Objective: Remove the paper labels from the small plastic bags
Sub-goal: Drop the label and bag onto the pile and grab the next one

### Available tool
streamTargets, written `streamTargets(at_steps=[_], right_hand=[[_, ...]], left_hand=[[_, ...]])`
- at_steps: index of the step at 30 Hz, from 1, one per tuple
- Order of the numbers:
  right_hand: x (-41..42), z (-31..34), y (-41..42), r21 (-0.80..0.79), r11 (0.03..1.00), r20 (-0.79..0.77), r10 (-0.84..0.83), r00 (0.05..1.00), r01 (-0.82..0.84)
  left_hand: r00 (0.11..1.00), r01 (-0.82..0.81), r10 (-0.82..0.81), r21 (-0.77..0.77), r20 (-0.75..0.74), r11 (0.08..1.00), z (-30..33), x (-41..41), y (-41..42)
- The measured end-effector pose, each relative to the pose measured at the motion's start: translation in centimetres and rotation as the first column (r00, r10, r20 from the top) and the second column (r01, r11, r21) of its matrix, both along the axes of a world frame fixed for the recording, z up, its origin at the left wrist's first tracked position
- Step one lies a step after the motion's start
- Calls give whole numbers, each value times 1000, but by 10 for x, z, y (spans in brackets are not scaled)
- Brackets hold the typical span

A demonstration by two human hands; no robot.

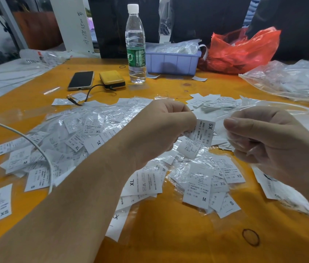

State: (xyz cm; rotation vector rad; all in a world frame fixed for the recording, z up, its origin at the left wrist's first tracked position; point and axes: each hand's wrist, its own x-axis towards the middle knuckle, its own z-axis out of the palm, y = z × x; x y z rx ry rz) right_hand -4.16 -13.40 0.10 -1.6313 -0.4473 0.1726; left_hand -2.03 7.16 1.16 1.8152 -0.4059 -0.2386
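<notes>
Left hand (161, 128) pinches white paper labels (200, 134), top one marked XS. Right hand (263, 137), at its 3 o'clock, grips a thin clear plastic bag (224, 120). Glossy bagged labels (85, 133) heap across the orange tabletop (169, 234); bare strip at 6 o'clock.

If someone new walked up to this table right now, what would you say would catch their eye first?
Probably the two hands in the middle: the left hand pinches a few paper labels, the top one marked XS, while the right hand grips a clear plastic bag. Next, the heap of bagged labels spread over the orange table. Further back stand a water bottle and a red plastic bag.
</notes>
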Motion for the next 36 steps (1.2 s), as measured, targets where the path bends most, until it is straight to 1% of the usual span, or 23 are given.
streamTargets(at_steps=[9,13,26,32,36], right_hand=[[0,0,-2,-8,999,-43,34,998,-35],[0,0,-2,-22,999,-35,37,999,-37],[2,-4,-2,-18,999,-41,47,998,-47],[2,-3,-2,-25,1000,-21,6,1000,-7],[2,-3,-2,-4,1000,-19,13,1000,-13]], left_hand=[[1000,0,0,7,12,1000,3,-2,0],[1000,-3,2,22,30,1000,3,-3,1],[997,-26,28,-22,74,999,3,-5,-1],[996,-18,16,22,87,1000,3,-3,0],[994,-28,24,39,104,999,3,-4,0]])
